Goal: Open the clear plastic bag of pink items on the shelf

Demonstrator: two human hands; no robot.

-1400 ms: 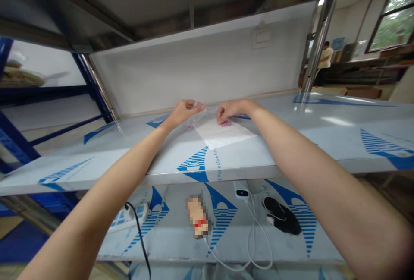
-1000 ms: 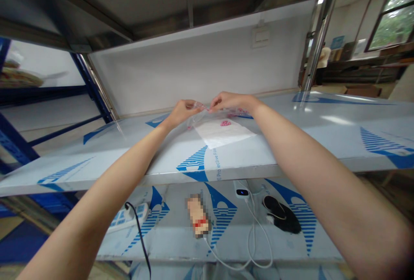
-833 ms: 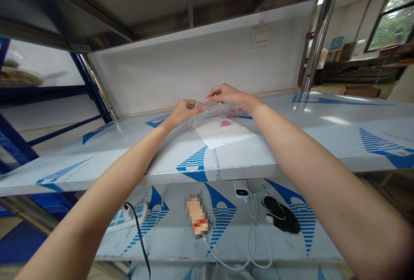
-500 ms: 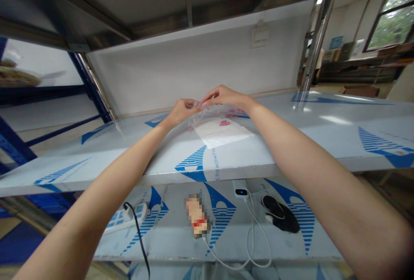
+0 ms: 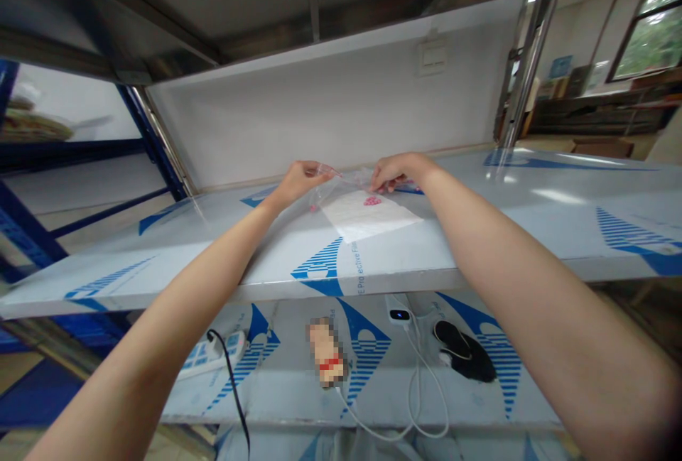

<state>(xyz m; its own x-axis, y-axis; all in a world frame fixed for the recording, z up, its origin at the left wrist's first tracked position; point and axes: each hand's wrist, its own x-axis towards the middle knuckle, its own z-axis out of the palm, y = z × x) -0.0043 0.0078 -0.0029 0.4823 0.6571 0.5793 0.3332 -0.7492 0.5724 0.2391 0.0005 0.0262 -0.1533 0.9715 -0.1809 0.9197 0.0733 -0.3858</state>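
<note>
- Toward 10 o'clock, beyond the shelf end: blue steel rack upright (image 5: 152, 141), slanting up to the shelf above.
- At 8 o'clock, on the lower shelf: white power strip (image 5: 210, 358), with a black cable (image 5: 233, 383) plugged in and trailing over the shelf's front edge.
- At 11 o'clock, above the film-covered stainless steel shelf (image 5: 160, 262): left hand (image 5: 303, 180), thumb and fingers pressed together, pinching one corner of the bag.
- At 6 o'clock, on the lower shelf: pixelated object (image 5: 326, 351), too blurred to name, with a red band across it.
- At 12 o'clock: clear plastic bag (image 5: 344, 187), lifted at its left corner, partly over the far edge of the sheet.
- At 4 o'clock, flat on the upper shelf: white sheet (image 5: 362, 219), with a small pink patch (image 5: 372, 200) near its far edge.
- At 1 o'clock: right hand (image 5: 397, 171), fingers curled down onto the bag's far side; pinch or light touch, impossible to tell.
- At 5 o'clock, on the lower shelf: white power bank (image 5: 399, 315) with a blue light and white cable (image 5: 420, 404), beside a black pouch-like object (image 5: 463, 361).
</note>
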